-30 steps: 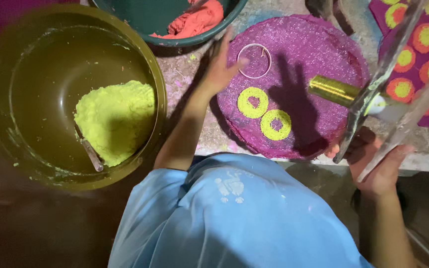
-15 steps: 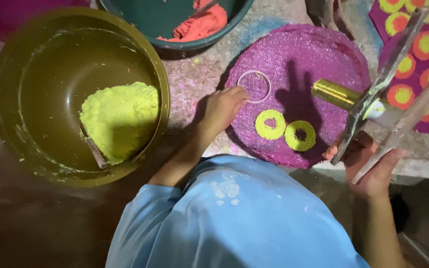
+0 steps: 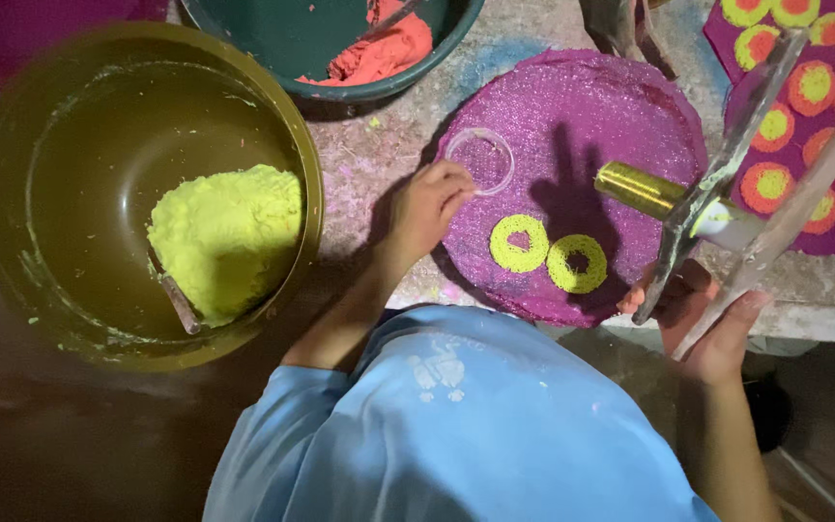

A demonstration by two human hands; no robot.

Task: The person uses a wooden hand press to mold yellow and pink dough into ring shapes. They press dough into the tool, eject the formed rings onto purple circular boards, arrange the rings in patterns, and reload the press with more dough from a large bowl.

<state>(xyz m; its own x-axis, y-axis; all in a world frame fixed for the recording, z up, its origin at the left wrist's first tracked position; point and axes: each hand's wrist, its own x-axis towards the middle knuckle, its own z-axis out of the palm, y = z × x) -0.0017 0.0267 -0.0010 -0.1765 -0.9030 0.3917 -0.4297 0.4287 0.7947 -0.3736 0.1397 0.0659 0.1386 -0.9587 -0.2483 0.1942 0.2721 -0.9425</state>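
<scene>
Purple glittery round mat [image 3: 620,106] lies under my curled, empty left hand [image 3: 424,205] beside a clear plastic ring [image 3: 480,160]; my right hand [image 3: 703,324] grips two flat metal strips [image 3: 727,179].

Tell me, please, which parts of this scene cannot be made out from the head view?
- Right hand: its grip is partly hidden by the grey strips it holds.
- Green tub: cut off by the top edge.
- Brass tube: far end hidden behind the strips.
- Left hand: fingertips curled under, contact with the clear ring unclear.
</scene>
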